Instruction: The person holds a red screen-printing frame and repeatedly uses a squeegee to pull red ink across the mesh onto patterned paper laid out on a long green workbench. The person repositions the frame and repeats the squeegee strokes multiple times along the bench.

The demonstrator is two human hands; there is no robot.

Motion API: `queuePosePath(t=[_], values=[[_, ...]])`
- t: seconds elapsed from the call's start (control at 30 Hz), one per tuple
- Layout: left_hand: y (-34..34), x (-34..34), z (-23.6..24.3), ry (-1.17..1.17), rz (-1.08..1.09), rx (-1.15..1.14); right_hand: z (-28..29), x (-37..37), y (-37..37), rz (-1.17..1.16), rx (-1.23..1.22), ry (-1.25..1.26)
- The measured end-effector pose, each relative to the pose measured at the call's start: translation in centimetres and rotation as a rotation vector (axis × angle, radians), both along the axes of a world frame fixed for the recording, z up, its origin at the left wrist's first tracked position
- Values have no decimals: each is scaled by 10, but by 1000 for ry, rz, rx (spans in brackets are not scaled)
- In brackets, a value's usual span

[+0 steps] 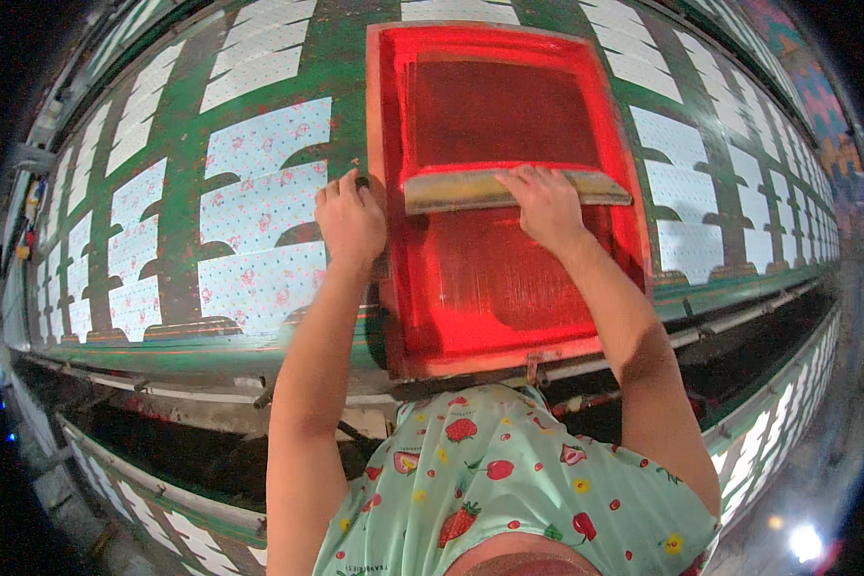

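A red screen-printing frame lies on the long green table, with a dark red mesh area inside its bright red border. Across its middle rests a squeegee, a long bar with a yellowish, worn face. My right hand grips this bar right of its centre, fingers over the top edge. Just by the frame's left edge is my left hand, its fingers curled down and closed. A small dark spot shows near its fingertips; what it holds, if anything, is hidden. Red ink streaks the mesh below the squeegee.
White printed sheets with small red and blue marks lie in rows left of the frame. More pale sheets lie on its right. A metal rail runs along the table's near edge. Another table with sheets is behind me.
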State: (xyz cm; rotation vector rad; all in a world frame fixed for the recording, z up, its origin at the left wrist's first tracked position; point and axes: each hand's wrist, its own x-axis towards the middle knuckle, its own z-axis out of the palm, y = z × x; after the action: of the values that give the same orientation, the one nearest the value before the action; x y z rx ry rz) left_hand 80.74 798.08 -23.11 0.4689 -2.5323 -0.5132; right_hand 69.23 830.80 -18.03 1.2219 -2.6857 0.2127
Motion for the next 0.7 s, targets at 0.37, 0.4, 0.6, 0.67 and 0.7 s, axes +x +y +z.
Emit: queuePosePath(t=[0.37,0.4,0.6,0.67,0.7], values=[[6,3,18,-85,41,-29,-5,-248,-77,3,-5,81],[7,2,19,-82,40,-26,0,-265,-81,-18,10,30],[5,2,17,-89,42,-19,14,-334,-91,-4,74,16],[5,3,16,-89,46,-31,10,-343,-88,22,42,-12],[5,3,16,-95,45,-24,9,-346,-86,65,20,-26]])
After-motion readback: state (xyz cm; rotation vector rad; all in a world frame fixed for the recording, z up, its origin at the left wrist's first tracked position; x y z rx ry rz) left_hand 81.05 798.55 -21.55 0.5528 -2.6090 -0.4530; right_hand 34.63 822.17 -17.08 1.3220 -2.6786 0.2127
